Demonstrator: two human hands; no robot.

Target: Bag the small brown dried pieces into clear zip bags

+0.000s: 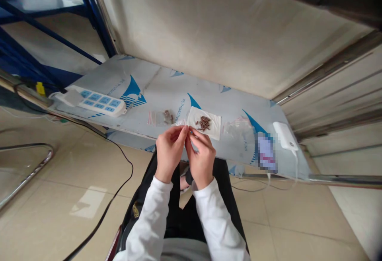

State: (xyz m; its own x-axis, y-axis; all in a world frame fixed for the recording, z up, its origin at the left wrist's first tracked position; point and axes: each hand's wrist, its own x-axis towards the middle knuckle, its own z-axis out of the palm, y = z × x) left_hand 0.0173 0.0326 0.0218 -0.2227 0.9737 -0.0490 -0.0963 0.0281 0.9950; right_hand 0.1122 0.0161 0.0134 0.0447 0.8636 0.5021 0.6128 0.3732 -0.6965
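My left hand (169, 149) and my right hand (201, 154) meet at the shelf's front edge, thumbs and fingers pinched together at the tips. What they hold between them is too small and covered to make out. A bit of clear plastic (180, 122) shows just behind the left fingertips; whether it is gripped I cannot tell. Beyond my right fingers, a pile of small brown stick-like pieces (204, 123) lies on a white paper sheet (215, 129). To the left rests a clear zip bag (158, 118) with similar brown pieces in it. Several clear bags (238, 127) lie right of the paper.
A white power strip (101, 102) sits at the left of the film-covered metal shelf (161, 90). At the right are a blurred-out phone (266, 152) and a white box with a cable (285, 135). A black cable (131, 169) hangs to the floor, left of my legs.
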